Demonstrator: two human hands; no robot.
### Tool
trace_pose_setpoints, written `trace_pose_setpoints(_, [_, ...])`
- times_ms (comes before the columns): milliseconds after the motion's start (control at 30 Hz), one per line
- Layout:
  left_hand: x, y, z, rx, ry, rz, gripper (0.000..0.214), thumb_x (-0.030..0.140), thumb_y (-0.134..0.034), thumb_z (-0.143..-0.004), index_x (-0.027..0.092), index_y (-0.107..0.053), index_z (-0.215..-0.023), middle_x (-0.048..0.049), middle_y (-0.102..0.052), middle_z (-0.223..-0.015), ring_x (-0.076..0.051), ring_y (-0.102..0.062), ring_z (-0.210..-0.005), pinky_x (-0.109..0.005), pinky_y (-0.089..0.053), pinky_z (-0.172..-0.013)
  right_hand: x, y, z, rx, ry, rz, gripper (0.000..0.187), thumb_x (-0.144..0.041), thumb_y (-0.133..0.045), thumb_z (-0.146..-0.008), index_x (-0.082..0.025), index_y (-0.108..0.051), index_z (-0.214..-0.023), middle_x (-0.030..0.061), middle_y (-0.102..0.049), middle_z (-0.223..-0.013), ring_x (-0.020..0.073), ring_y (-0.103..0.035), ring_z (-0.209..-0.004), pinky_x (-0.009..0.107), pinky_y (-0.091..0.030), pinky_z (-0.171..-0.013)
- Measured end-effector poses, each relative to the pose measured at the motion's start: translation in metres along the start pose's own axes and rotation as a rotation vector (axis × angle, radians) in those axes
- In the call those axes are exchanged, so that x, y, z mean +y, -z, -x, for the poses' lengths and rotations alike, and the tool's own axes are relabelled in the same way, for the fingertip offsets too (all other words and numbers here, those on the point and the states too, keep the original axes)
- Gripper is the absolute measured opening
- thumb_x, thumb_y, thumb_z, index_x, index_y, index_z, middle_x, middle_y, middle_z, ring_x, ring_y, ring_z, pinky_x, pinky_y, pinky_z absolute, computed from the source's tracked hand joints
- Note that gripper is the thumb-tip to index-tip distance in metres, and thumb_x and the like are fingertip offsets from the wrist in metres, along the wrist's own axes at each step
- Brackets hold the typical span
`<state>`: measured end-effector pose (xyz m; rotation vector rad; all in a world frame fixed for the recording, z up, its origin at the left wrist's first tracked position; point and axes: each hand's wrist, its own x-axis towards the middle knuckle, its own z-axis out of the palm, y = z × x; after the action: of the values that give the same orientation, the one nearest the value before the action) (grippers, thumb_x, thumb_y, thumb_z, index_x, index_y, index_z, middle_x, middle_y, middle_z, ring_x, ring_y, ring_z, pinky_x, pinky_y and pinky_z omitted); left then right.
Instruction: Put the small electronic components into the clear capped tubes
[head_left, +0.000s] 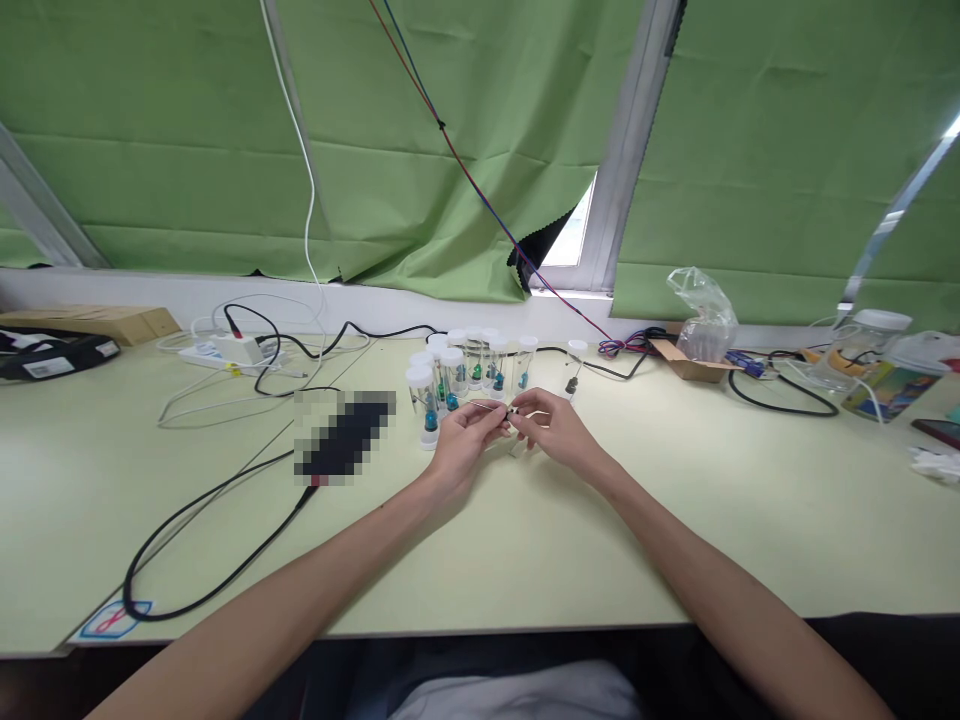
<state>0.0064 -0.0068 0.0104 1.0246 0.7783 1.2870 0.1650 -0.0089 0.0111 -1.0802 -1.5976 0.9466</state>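
Observation:
My left hand and my right hand meet over the pale green table, fingertips pinched together. Between them they hold a thin metal needle-like piece with a small dark tip at its right end. Just behind the hands stands a cluster of several clear plastic tubes with white caps, most holding blue or green tipped needles. One more capped tube stands apart to the right of the cluster.
A pixelated dark device with a black cable lies left of the hands. A white power strip and cables sit at the back left. A cardboard tray with a plastic bag and jars stand at the back right.

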Motion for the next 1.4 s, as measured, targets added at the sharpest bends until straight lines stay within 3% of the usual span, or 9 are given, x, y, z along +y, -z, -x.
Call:
trace_pose_setpoints(400, [-0.0016,0.0001,0.0013,-0.059,-0.010,0.005,0.025,0.030,-0.082,-0.065,0.014,-0.070,-0.080,-0.0030,-0.066,-0.074,-0.013,-0.062,-0.069,-0.033,-0.052,-0.080,0.0036,-0.0014,-0.0022,-0.030,-0.003,-0.006,0.030,-0.047,-0.055,-0.087,-0.018,-0.058,-0.092,0.0022,-0.065,-0.068,0.0130,-0.061,-0.056,0.024,-0.050,-0.050])
trace_pose_setpoints(733, [-0.0023,0.0019,-0.0014,-0.019,0.000,0.001,0.028,0.032,-0.084,-0.062,0.015,-0.071,-0.079,-0.0027,-0.067,-0.079,-0.012,-0.061,-0.068,-0.031,-0.051,-0.080,-0.0021,-0.0009,0.0005,-0.002,0.001,0.011,0.030,-0.042,-0.067,-0.078,-0.018,-0.059,-0.094,0.0053,-0.062,-0.091,0.0134,-0.062,-0.063,0.025,-0.052,-0.049])
trace_pose_setpoints(1167, [-0.0025,0.0016,0.0009,-0.071,-0.014,-0.011,0.026,0.032,-0.082,-0.066,0.014,-0.071,-0.081,-0.0038,-0.067,-0.075,-0.013,-0.062,-0.070,-0.033,-0.052,-0.080,0.0011,-0.0013,-0.0009,-0.026,0.007,-0.003,0.027,-0.045,-0.058,-0.086,-0.018,-0.057,-0.093,0.0020,-0.065,-0.068,0.0131,-0.060,-0.055,0.025,-0.050,-0.050])
trace_pose_setpoints(1400, [-0.0026,0.0022,0.0002,-0.060,-0.024,-0.011,0.024,0.031,-0.082,-0.066,0.015,-0.071,-0.080,-0.0036,-0.067,-0.077,-0.013,-0.062,-0.070,-0.033,-0.052,-0.081,0.0052,-0.0021,-0.0031,-0.019,0.008,-0.005,0.030,-0.048,-0.057,-0.086,-0.018,-0.057,-0.090,0.0028,-0.066,-0.070,0.0134,-0.061,-0.054,0.025,-0.050,-0.049])
